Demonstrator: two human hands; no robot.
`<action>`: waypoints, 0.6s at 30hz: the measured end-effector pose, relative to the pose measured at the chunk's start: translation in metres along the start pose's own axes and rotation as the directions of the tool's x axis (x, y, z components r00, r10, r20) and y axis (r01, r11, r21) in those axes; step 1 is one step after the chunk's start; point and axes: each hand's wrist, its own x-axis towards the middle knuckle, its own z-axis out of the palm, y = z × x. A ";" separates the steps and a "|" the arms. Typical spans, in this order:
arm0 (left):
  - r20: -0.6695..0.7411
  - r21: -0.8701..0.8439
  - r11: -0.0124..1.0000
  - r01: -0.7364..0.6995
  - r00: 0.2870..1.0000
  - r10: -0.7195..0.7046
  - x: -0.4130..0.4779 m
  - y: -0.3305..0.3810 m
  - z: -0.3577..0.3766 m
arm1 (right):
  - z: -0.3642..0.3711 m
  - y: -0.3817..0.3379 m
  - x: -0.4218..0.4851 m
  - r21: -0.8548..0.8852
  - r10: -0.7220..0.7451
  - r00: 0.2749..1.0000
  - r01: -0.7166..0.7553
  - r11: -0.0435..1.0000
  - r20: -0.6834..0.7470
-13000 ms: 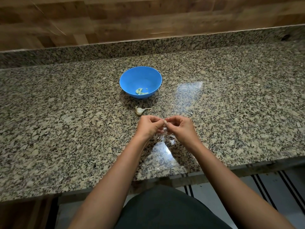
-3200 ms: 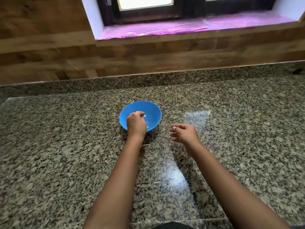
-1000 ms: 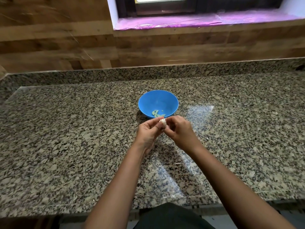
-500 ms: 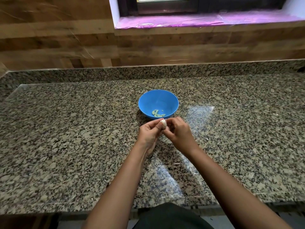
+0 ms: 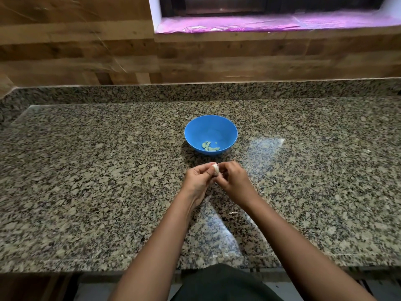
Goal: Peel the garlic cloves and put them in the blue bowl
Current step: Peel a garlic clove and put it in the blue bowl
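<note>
Rising from the bottom edge of the frame, two bare forearms cross the front lip of a speckled granite countertop (image 5: 97,192) and meet just below the centre. Between them, at the bottom middle, shows a dark garment (image 5: 225,283). A small pale scrap of skin (image 5: 234,212) lies on the stone just below the right wrist.

The left hand (image 5: 198,180) and the right hand (image 5: 233,180) come together fingertip to fingertip, both pinching one whitish garlic clove (image 5: 216,168) — the left thumb and curled fingers grip its left side, and the right hand's curled fingers close on its right side. How much skin the clove carries is too small to tell.

Just above the hands in the frame, and apart from them, the blue bowl (image 5: 208,129) sits upright on the counter. A few pale peeled cloves (image 5: 210,147) lie in its bottom, toward the near wall. A patch of glare (image 5: 265,146) marks the stone to the right of the bowl.

Farther up, a low granite upstand (image 5: 152,93) runs the width of the frame, with a wood-panelled wall (image 5: 76,51) above it — and at the upper right, a window ledge (image 5: 271,23) covered in pink film.
</note>
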 end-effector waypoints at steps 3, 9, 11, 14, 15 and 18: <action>-0.012 0.045 0.999 0.004 1.000 -0.003 0.002 -0.001 0.001 | 0.001 0.000 0.002 -0.071 0.003 1.000 -0.002 0.997 0.016; -0.095 0.144 0.990 0.004 0.995 0.010 0.008 -0.011 0.006 | 0.011 0.000 -0.001 -0.082 0.053 0.999 -0.053 0.995 -0.006; -0.108 0.148 0.989 0.025 0.994 -0.009 0.007 -0.015 0.004 | 0.014 0.004 -0.004 -0.085 0.069 0.998 -0.069 0.994 0.004; -0.100 0.125 0.989 0.072 0.993 -0.060 0.005 -0.019 0.002 | 0.016 0.007 -0.008 -0.025 0.093 0.996 -0.093 0.995 0.000; -0.099 0.118 0.989 0.086 0.992 -0.075 0.004 -0.018 0.002 | 0.016 0.007 -0.009 -0.018 0.099 0.995 -0.099 0.995 -0.001; -0.077 0.122 0.985 0.124 0.990 -0.115 0.005 -0.013 0.001 | 0.015 0.009 -0.009 -0.005 0.111 0.994 -0.111 0.994 0.014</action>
